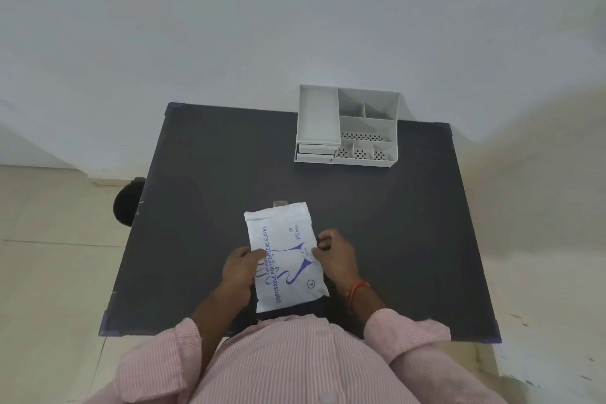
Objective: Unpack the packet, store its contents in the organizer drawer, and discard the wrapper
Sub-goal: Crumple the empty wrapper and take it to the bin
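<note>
A white packet point(284, 239) printed in blue with "disposable polyethylene gloves" is held over the near middle of the dark table point(393, 223). My left hand point(241, 275) grips its left edge, thumb on top. My right hand point(334, 256) grips its right edge. The packet looks sealed, with a small tab at its far end. A white desk organizer point(347, 128) stands at the table's far edge, with small drawers point(315, 151) at its front left, shut or nearly so, and several open compartments on the right.
A dark round object point(126, 202) sits on the floor by the table's left edge. A pale wall rises behind the table. Beige floor tiles lie on both sides. My pink striped shirt fills the bottom of the view.
</note>
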